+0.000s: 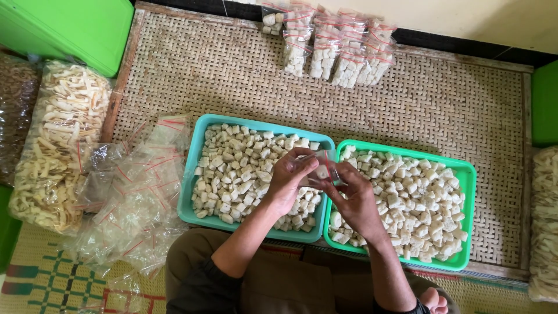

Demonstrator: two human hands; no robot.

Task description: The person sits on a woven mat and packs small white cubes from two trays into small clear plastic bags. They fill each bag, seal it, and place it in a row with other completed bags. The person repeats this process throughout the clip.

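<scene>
Head view: seated at a low woven rattan tabletop, you hold a small clear plastic pouch with a red seal strip between both hands, just above the gap where two trays meet. Your left hand is curled around the pouch's left side, fingers bent over its top edge; your right hand pinches it from the right, fingers narrow and closed on the plastic. Under your left hand sits a teal rectangular plastic tray heaped with pale, off-white cube-shaped snack pieces; touching it on the right is a brighter green rectangular plastic tray filled with the same pieces. To the left lies a loose heap of empty clear pouches with red strips, and further left a large clear bag of pale stick-shaped crackers. At the far edge, a row of filled, sealed pouches lies together.
</scene>
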